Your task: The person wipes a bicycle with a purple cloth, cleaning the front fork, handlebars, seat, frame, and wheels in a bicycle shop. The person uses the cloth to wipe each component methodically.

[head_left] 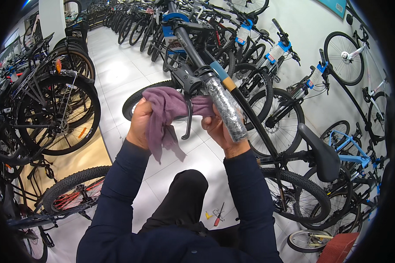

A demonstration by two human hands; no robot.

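Observation:
A purple cloth is stretched between my hands, passing behind the black brake lever of a bicycle's handlebar. My left hand is closed round the bunched end of the cloth, and a loose corner hangs below it. On the other side of the lever, my right hand pinches the cloth's narrower end. Part of that hand is hidden by the handlebar grip, which is wrapped in clear, shiny plastic. The bike's black saddle is at the right.
A red-handled screwdriver lies on the white tiled floor beside a small yellow tool. Rows of parked bikes line both sides. A tire with red spokes is near my left arm, and a blue-framed bike stands far right.

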